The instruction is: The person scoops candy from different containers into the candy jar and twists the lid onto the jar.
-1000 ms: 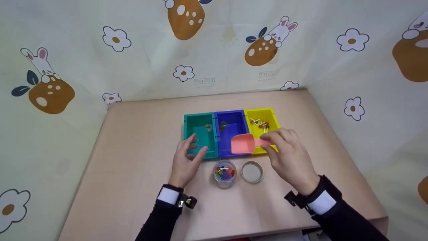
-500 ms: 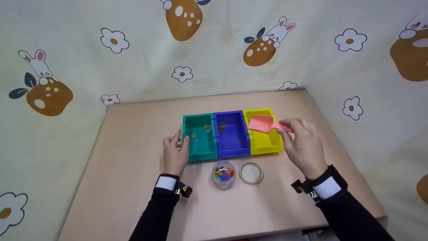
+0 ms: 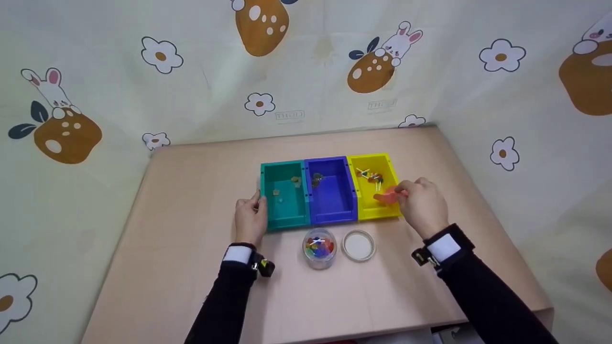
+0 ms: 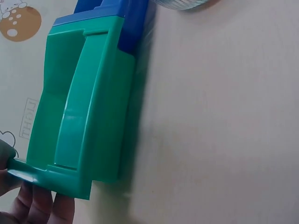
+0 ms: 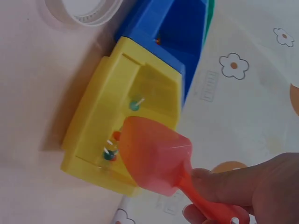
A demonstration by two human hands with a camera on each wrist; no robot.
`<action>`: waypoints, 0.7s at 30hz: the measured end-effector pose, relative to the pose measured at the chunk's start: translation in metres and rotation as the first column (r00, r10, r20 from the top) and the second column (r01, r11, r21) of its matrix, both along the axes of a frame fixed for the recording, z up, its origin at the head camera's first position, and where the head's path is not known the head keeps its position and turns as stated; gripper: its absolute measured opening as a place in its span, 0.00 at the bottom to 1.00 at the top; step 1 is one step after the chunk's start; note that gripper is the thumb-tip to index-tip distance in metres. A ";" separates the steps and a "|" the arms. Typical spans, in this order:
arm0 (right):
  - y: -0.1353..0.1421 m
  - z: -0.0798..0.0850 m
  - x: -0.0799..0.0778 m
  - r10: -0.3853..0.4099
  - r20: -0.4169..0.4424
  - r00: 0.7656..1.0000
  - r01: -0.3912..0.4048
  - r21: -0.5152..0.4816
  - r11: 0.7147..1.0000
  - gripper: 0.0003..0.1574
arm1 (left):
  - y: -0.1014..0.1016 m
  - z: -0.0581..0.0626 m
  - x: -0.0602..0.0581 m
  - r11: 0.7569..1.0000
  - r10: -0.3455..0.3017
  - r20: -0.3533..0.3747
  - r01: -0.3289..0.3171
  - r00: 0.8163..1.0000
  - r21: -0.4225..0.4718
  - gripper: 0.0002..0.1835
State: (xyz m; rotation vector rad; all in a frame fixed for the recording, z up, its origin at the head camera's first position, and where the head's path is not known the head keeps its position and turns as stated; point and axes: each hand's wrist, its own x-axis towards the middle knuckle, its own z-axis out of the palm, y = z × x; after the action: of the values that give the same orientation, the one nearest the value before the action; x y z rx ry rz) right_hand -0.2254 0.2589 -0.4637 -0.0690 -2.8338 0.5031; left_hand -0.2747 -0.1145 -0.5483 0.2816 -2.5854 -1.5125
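Bins (image 3: 331, 203) lie between left hand (image 3: 251, 220) and right hand (image 3: 424, 206); left grips green bin (image 3: 288, 210), and a tug could skew the row. Jar (image 3: 319, 262), between wrists: a knock could spill it. Right pinches scoop (image 3: 388, 196) over yellow bin (image 3: 377, 213); careless tilt could flick sticks (image 3: 377, 178) out.

The left hand (image 3: 251, 220) holds the outer edge of a green bin (image 3: 287, 210), which is joined to a blue bin (image 3: 334, 203) and a yellow bin (image 3: 367, 205), all 3 between the 2 hands. The right hand (image 3: 424, 208) pinches a pink scoop (image 3: 388, 195) over the yellow bin, with white-stemmed pieces (image 3: 375, 177) beyond it. Nearer the body, between the hands, a clear jar (image 3: 319, 263) stands beside a round lid (image 3: 358, 246).
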 end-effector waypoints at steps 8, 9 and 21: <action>-0.015 -0.008 -0.014 0.011 0.129 0.992 -0.013 0.013 1.000 0.22 | -0.004 0.004 -0.002 0.999 -0.018 0.048 0.016 0.999 0.032 0.25; -0.017 -0.008 -0.016 0.006 0.143 0.990 -0.010 0.030 0.999 0.23 | -0.005 0.005 -0.002 0.999 -0.017 0.048 0.015 0.999 0.035 0.25; -0.025 -0.014 -0.052 -0.025 0.225 0.974 -0.006 0.139 0.990 0.20 | -0.007 0.005 -0.002 0.996 -0.030 0.070 0.024 0.997 0.086 0.23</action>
State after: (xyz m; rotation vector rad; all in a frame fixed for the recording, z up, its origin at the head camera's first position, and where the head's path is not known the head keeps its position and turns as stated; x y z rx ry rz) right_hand -0.2777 0.2343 -0.4776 -0.1205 -3.0814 0.3122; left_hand -0.2769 -0.1214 -0.5432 0.3162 -2.5920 -1.6544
